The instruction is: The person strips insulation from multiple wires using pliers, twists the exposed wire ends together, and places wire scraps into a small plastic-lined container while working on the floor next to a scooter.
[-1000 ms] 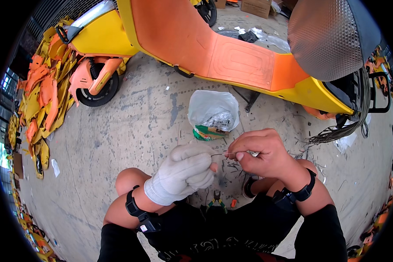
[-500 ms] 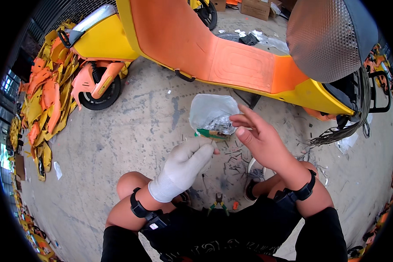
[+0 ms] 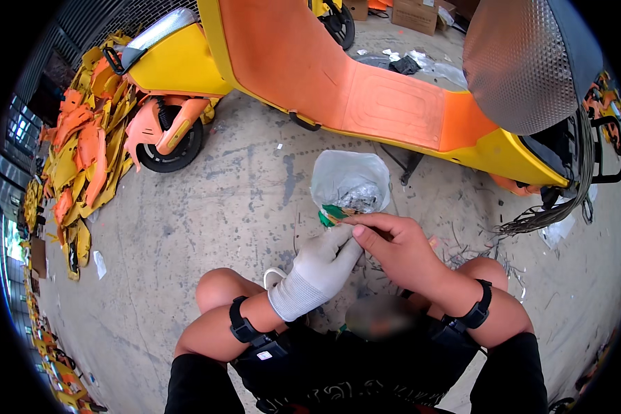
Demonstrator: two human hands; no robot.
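Note:
My left hand (image 3: 319, 268) wears a whitish knit glove and is closed, thumb against the fingers. Bare, my right hand (image 3: 401, 252) meets it fingertip to fingertip in a pinch. Whatever lies between the fingers is hidden or too small to name. Just beyond the hands, on the floor, sits an opened translucent plastic bag (image 3: 346, 172) with small silvery pieces (image 3: 363, 197) inside. Green and brown wrapping (image 3: 330, 214) shows at its near edge, close to my fingertips.
An orange and yellow scooter (image 3: 393, 100) stands across the far side, with a bundle of dark cables (image 3: 541, 219) hanging at its right end. Orange and yellow body panels (image 3: 83, 155) are heaped at left. Short dark scraps (image 3: 462, 250) litter the floor right of my hands.
My right hand has come away from the bag and down to my left hand, its spread fingers now pinched. The view has shifted slightly; the pliers seen earlier on the floor no longer show clearly.

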